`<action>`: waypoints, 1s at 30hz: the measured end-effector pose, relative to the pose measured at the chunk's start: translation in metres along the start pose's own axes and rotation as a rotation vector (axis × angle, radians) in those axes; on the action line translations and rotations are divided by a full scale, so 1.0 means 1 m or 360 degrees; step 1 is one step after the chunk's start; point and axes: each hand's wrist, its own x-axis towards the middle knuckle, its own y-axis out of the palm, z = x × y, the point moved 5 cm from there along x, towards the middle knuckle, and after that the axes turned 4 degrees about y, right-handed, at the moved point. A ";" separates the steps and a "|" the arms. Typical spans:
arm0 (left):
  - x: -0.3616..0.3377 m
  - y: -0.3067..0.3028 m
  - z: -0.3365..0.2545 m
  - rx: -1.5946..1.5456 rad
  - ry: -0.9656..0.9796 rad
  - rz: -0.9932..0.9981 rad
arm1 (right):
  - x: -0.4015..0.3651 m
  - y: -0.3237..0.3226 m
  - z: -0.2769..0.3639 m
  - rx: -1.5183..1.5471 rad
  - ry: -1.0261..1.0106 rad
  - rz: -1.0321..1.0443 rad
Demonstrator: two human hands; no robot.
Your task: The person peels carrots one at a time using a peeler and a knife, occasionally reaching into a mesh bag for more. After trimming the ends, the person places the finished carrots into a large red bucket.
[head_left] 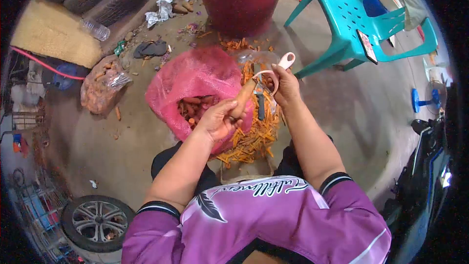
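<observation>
My left hand point(218, 120) is wrapped round the lower end of a long orange-brown root point(245, 97). In my right hand point(287, 88) is a pale pink peeler point(286, 62), its head against the root's upper end. Below both hands lies a heap of orange strips point(254, 139) on clear plastic. A dark-handled tool point(261, 106) rests on the strips, its upper part partly hidden. Left of the heap, a pink mesh sack point(171, 78) stands open with reddish-brown roots point(195, 109) inside.
A large red tub point(239, 0) stands beyond the heap. A turquoise chair point(337, 12) with a phone point(367, 46) on it is at the upper right. Left are a plastic bag of roots point(100, 88) and a dark sandal point(150, 49). A wheel point(80, 222) lies lower left.
</observation>
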 end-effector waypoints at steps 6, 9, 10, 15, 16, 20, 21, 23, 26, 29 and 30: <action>0.033 0.021 0.007 -0.0171 -0.0118 0.0522 | 0.002 0.014 0.011 -0.0222 -0.0100 0.0077; 0.041 0.020 0.004 -0.0284 -0.0058 0.0422 | -0.010 0.029 0.006 -0.0477 -0.0184 0.0098; 0.045 0.018 0.003 -0.0330 -0.0024 0.0477 | -0.014 0.034 0.003 -0.0519 -0.0148 0.0124; 0.063 -0.003 0.003 -0.0370 0.0033 0.0234 | -0.030 0.057 -0.016 -0.0485 -0.0093 0.0220; 0.062 0.000 0.004 -0.0355 0.0060 0.0211 | -0.032 0.060 -0.017 -0.0437 -0.0098 0.0228; 0.056 0.005 0.008 -0.0412 0.0056 0.0158 | -0.020 0.054 -0.027 -0.0598 -0.0115 0.0202; 0.056 0.005 0.009 -0.0456 0.0032 0.0149 | -0.020 0.055 -0.027 -0.0641 -0.0149 0.0210; 0.054 0.007 0.010 -0.0449 -0.0016 0.0182 | -0.020 0.058 -0.026 -0.0727 -0.0214 0.0228; 0.056 0.007 0.012 -0.0419 -0.0048 0.0207 | -0.019 0.058 -0.028 -0.0751 -0.0310 0.0273; 0.060 0.002 0.016 -0.0344 -0.0060 0.0314 | -0.008 0.049 -0.034 -0.0845 -0.0249 0.0180; 0.062 0.001 0.017 -0.0311 -0.0064 0.0368 | -0.006 0.047 -0.032 -0.0935 -0.0251 0.0144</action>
